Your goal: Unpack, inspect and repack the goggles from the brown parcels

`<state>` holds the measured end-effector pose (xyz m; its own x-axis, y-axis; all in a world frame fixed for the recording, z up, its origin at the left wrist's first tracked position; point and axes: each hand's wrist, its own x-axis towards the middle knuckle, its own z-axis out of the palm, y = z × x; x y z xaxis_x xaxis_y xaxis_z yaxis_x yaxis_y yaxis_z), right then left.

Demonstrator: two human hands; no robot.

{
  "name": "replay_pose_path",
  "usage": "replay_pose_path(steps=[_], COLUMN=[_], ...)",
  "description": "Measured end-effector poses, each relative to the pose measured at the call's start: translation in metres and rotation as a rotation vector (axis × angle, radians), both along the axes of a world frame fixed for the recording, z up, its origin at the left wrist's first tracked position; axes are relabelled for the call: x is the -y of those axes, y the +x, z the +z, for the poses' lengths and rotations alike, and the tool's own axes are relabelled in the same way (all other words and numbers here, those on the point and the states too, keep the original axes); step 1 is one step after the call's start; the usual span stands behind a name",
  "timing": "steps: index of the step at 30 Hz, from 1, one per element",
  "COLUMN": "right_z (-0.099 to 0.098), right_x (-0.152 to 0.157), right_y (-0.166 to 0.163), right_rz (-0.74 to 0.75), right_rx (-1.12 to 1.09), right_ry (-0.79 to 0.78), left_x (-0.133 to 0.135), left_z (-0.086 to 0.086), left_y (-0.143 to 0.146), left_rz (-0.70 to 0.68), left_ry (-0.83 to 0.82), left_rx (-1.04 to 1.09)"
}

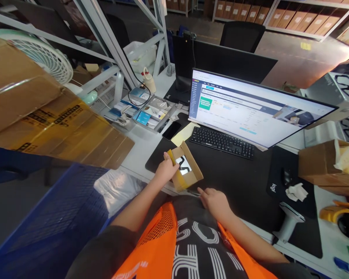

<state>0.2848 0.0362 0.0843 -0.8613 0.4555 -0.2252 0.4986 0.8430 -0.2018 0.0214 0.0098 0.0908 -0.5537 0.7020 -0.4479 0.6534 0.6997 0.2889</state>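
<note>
A small cardboard box (195,175) is tilted over the near edge of the black desk mat (232,186). Yellow tape runs along its sides, and a white patch with a black squiggle (183,166) shows within its raised flaps. My left hand (166,170) is closed on the box's left side, thumb near the white patch. Just right of the box's lower corner, my right hand (214,202) is closed around a thin, blade-like tool (193,192). Its tip points toward the bottom of the box; the handle is hidden in my fingers.
Beyond the box are a keyboard (220,142), a lit monitor (250,112) and a phone (172,130). A barcode scanner (289,223) lies at right, near an open carton (319,162). At left, a large taped carton (46,104) overhangs a blue crate (55,217).
</note>
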Motion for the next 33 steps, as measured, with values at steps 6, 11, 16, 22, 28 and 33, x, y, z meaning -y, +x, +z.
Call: replay_pose_path(steps=[6, 11, 16, 22, 28, 33], right_z=[-0.003, -0.005, -0.014, -0.064, -0.102, -0.112], right_x=[0.008, 0.002, -0.011, -0.033, -0.116, -0.203], right_y=[0.012, 0.024, 0.049, 0.099, 0.138, 0.151], right_rz=[-0.124, -0.220, -0.247, -0.895, -1.309, -1.418], right_rx=[-0.043, -0.043, -0.235, -0.502, -0.512, -0.396], right_ry=[0.077, 0.052, -0.286, -0.644, -0.388, -0.215], left_x=[0.002, 0.020, 0.058, 0.081, 0.087, 0.086], left_z=[-0.001, -0.012, -0.040, -0.079, -0.114, -0.120], left_y=[-0.003, -0.010, -0.019, -0.012, -0.006, -0.020], left_rz=[0.059, 0.192, 0.372, 0.600, 0.699, 0.467], left_ry=[0.060, 0.237, 0.496, 0.688, 0.679, 0.697], left_rx=[0.093, 0.344, 0.538, 0.742, 0.785, 0.357])
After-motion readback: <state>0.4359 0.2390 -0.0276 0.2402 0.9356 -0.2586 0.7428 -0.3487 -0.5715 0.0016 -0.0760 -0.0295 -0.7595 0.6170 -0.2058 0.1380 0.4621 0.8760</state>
